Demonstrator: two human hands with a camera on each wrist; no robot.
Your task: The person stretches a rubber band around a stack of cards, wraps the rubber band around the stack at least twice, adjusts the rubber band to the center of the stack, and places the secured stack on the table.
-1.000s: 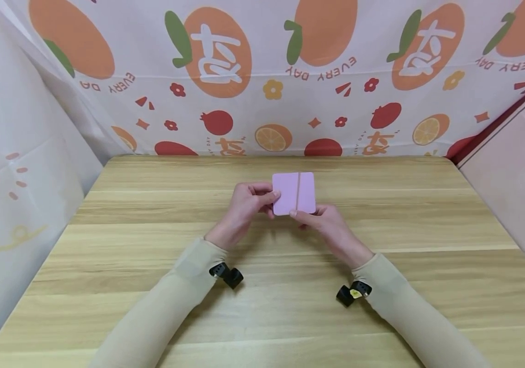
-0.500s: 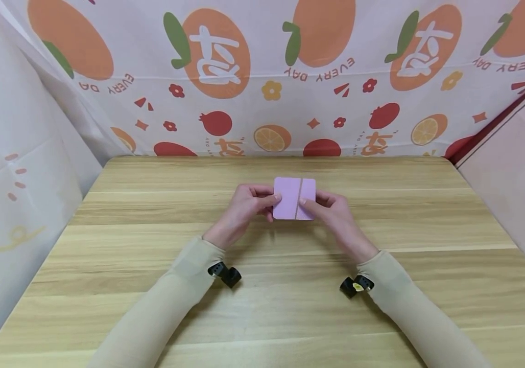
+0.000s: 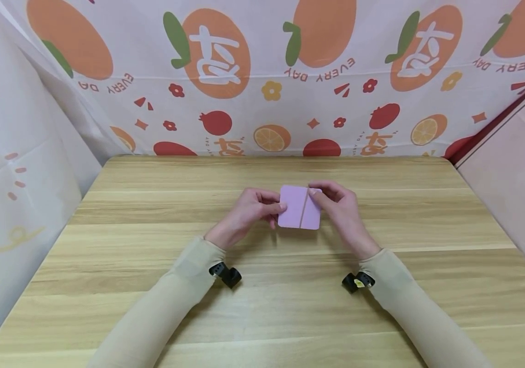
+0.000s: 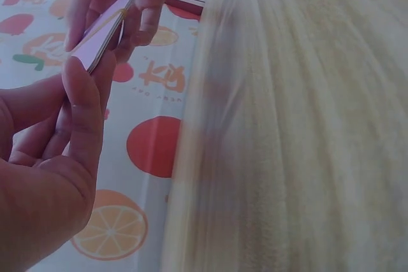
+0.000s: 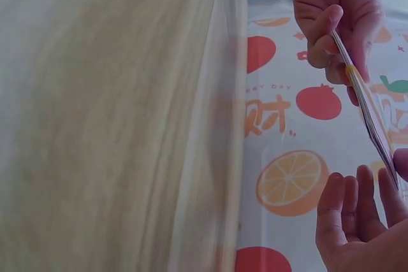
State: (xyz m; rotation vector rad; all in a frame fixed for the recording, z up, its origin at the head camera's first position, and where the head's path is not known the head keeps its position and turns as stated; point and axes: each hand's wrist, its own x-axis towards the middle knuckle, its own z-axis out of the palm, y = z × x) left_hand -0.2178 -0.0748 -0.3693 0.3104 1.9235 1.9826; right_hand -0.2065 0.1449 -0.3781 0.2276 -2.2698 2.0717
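Observation:
A square, pink-faced stack of cards (image 3: 292,206) is held up over the table, a thin tan rubber band (image 3: 305,208) round it right of centre. Its layered edge shows in the right wrist view. My left hand (image 3: 246,213) pinches the stack's left edge, thumb on the pink face, fingers behind. At the upper right corner, my right hand (image 3: 342,212) holds the stack, thumb tip beside the band's upper end and index finger behind the top edge. In the right wrist view, the right fingers (image 5: 357,205) spread beside the stack's near end. Much of the stack's back is hidden.
The wood-grain table (image 3: 262,317) lies below both hands. A white curtain (image 3: 253,51) with fruit prints hangs along its far edge. A pale sheet (image 3: 19,204) stands at the left and a pinkish panel (image 3: 520,168) at the right.
My right thumb and fingers have moved from the stack's lower edge up its right side to the upper corner. The stack has shifted slightly right and nearer, with the left hand still holding it.

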